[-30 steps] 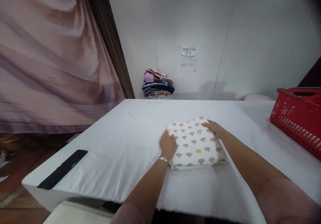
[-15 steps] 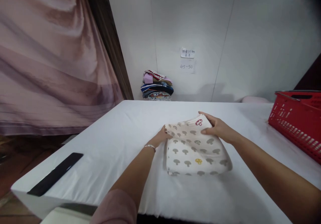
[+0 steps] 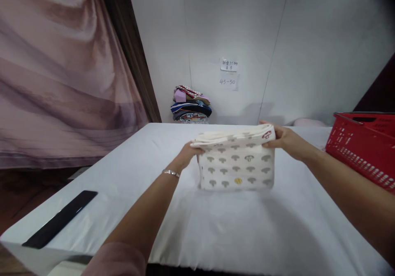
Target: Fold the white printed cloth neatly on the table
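A folded white cloth with grey mushroom prints, one yellow and one red, is stretched between my hands above the white-covered table. My left hand pinches its upper left corner, thumb in front. At the upper right corner, my right hand grips the cloth with the thumb on the near side and fingers behind. The folded layers show along the top edge, and the front face hangs down toward the tabletop. Whether its bottom edge touches the table I cannot tell.
A red plastic basket stands at the table's right. Beyond the far edge is a stack of folded fabrics by the wall. A flat black strip lies at the left. A pink curtain hangs on the left; paper notes are on the wall.
Both hands have moved apart and the cloth has been lifted and pulled straight. It was slack and tilted on the table; now its front face hangs flat, farther from me.
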Demonstrator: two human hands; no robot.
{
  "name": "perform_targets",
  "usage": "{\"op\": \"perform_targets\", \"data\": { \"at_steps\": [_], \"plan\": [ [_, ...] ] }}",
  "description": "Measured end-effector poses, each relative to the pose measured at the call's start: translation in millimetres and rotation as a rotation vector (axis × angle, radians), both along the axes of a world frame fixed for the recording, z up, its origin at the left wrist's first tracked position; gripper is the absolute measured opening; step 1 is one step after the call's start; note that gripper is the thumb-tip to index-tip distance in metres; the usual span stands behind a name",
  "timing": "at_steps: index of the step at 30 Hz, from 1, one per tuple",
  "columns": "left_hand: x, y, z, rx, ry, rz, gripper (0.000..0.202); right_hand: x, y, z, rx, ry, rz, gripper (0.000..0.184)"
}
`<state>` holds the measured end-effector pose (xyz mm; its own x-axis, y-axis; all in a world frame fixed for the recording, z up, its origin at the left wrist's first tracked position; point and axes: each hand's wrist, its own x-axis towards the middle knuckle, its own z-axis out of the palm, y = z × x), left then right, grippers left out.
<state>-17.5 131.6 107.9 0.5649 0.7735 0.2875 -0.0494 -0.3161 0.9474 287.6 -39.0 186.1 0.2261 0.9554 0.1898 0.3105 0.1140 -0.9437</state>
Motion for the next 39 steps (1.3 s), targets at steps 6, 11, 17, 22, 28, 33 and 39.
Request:
{"op": "perform_targets", "data": {
  "at_steps": [6, 11, 17, 22, 28, 33, 39],
  "plan": [
    [4.1, 3.3, 59.7, 0.78, 0.07, 0.306, 0.043, 14.1, 21.5, 4.2, 0.226, -0.216, -0.201, 0.062],
    [-13.1, -35.7, -30.3, 0.885, 0.448, 0.233, 0.024, 13.0, -5.0, -98.9, 0.141, -0.383, -0.255, 0.035],
    [-29.1, -78.7, -109.3, 0.726, 0.661, 0.077, 0.035, 0.0, -55.5, -196.1, -0.038, -0.323, -0.081, 0.03],
    [-33.4, -81.2, -107.3, 0.701, 0.618, 0.059, 0.05, 1.2, -65.4, -181.5, -0.135, -0.222, -0.029, 0.039],
    [-39.3, -83.4, -99.4, 0.634, 0.525, 0.07, 0.055, -0.9, -64.5, -160.6, -0.169, -0.163, -0.015, 0.03],
    [-29.6, -101.8, -85.4, 0.656, 0.508, 0.087, 0.037, -16.3, -61.5, -164.9, -0.03, -0.395, -0.099, 0.027],
    [-13.9, -115.6, -83.2, 0.662, 0.661, 0.101, 0.031, -14.3, -59.5, -175.9, -0.09, -0.595, -0.037, 0.03]
  ]
}}
